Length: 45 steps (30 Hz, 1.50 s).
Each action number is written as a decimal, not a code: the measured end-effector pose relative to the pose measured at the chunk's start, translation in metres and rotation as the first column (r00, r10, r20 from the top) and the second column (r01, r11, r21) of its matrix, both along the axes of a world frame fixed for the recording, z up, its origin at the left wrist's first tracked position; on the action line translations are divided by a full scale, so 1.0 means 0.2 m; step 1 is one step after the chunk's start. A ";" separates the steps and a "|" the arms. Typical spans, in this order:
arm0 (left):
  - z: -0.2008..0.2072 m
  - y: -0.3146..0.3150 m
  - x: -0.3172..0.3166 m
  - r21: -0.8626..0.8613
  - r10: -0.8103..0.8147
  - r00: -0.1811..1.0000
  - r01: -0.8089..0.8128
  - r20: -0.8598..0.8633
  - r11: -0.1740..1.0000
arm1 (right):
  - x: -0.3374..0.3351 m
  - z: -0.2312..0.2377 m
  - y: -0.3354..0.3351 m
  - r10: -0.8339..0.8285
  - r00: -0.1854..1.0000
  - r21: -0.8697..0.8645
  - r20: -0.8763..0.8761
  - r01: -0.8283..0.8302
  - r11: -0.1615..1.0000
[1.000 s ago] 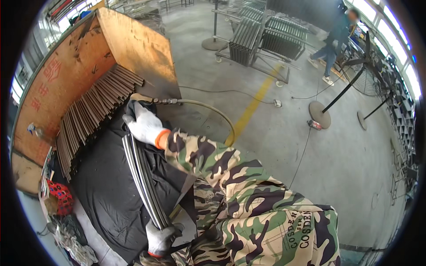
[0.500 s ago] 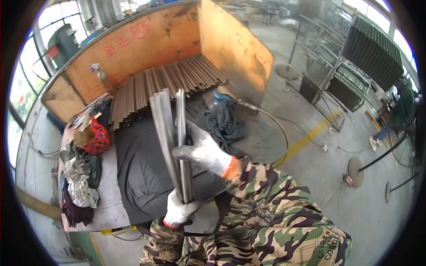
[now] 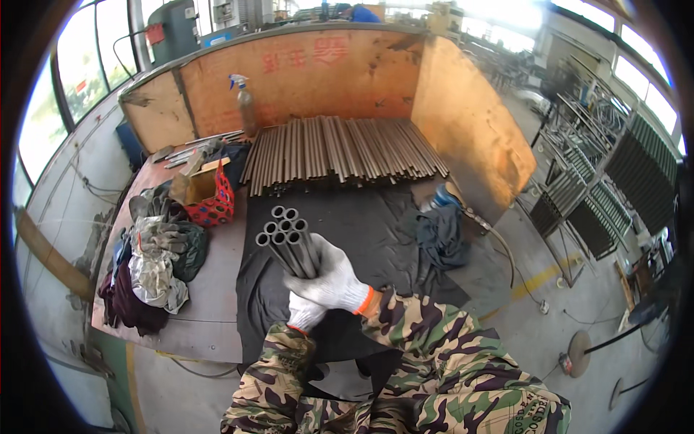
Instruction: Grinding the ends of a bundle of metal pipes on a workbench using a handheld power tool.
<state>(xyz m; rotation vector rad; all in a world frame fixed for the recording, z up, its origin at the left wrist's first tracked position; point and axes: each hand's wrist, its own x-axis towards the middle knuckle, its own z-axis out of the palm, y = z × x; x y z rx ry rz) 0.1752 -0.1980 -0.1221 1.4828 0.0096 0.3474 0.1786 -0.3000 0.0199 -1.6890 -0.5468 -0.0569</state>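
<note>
A bundle of several metal tubes (image 3: 295,249) is in my hands above the cloth-covered table, its hollow ends pointing up and away from me. My right hand (image 3: 334,278), in a white glove with an orange cuff, is closed round the tubes. Just below it, my left hand (image 3: 305,314), also gloved, holds the lower part of the bundle; its fingers are mostly hidden behind the right hand. Beyond my hands, a long row of brown-grey tubes (image 3: 340,148) lies side by side across the back of the table. Black cloth (image 3: 347,217) covers the table between.
Orange-brown boards (image 3: 303,76) wall the table's back and right. A spray bottle (image 3: 246,108) stands at the back left. Gloves and rags (image 3: 155,253) are heaped at left beside a red patterned bag (image 3: 217,199). At right lie a dark cloth (image 3: 441,235) and a hose (image 3: 499,239).
The bundle has tilted from near upright to point away, showing its open ends. Its two separate groups are now together. My right hand has come down close to the left, and the view has turned left.
</note>
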 end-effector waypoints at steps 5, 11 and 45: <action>-0.08 0.01 0.01 -0.057 -0.118 0.993 0.118 0.004 0.991 | 0.04 -0.09 0.00 0.077 0.995 0.187 0.063 -0.087 0.979; 0.24 0.14 -0.34 0.109 -0.091 0.990 0.103 -0.110 0.989 | 0.03 0.18 -0.01 0.299 0.940 0.438 -0.163 -0.202 0.876; -0.82 -0.96 -2.74 -0.121 0.610 -0.308 -0.820 -0.730 -0.559 | -0.33 -0.58 0.82 0.805 0.180 0.040 -0.565 -0.969 0.244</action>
